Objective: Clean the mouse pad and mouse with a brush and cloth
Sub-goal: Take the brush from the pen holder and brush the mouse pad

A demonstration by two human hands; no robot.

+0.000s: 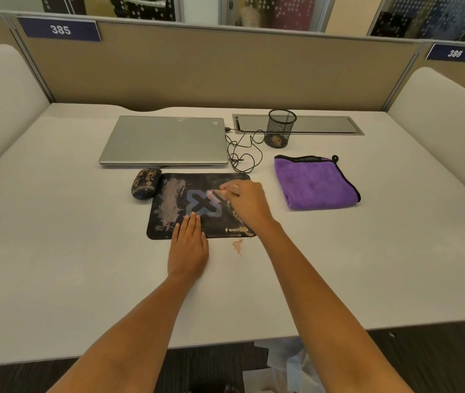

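Note:
A black mouse pad (169,222) with a blue logo lies on the desk, smeared with tan dust on its left half and right edge. My right hand (247,201) is over the pad's right part, shut on a small brush (214,195) whose blurred pale bristles touch the logo. My left hand (188,242) lies flat with fingers together, pressing the pad's near edge. A dusty black mouse (144,183) sits just off the pad's far left corner. A folded purple cloth (315,182) rests to the right of the pad.
A closed silver laptop (166,140) lies behind the pad, its black cable (242,154) coiled beside it. A black mesh pen cup (281,127) stands at the back right by a desk cable hatch (325,124). Tan crumbs (237,246) lie near the pad's front right corner.

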